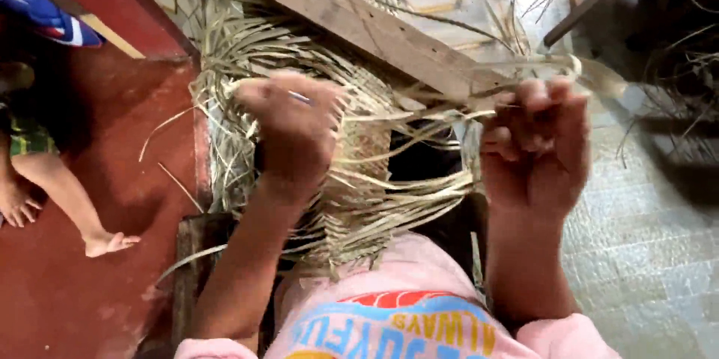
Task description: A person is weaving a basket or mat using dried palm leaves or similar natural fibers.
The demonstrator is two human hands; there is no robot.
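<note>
Nearest the lens, at the bottom centre of the frame, we see the pink shirt [419, 321] of the person at work, with both forearms rising from it. Above the shirt, in the centre, lies the woven mat panel [359, 179] of dried palm-leaf strips, its finished plaiting narrow and its loose strips [419, 186] fanning out to right and left.

The left hand [296, 123], centre-left of the frame, is closed into a fist over the upper edge of the weave; it appears to pinch a strip, with a thin bluish object showing at its knuckles, though motion blur prevents us from confirming exactly what it holds. The right hand [535, 142], centre-right, is likewise curled tight, fingers pressed together around a strip that runs off toward the upper right.

We judge the step in hand to be tensioning: two strips drawn apart to tighten a crossing. The next move calls for a steady pull along the strip's length, then laying it flat over its neighbour without twisting or splitting it.

A wooden plank [359, 22] crosses the upper centre diagonally. At the left edge, on the red floor [90, 269], another person's bare foot [108, 243] is visible. Grey tiles [651, 239] fill the lower right.
</note>
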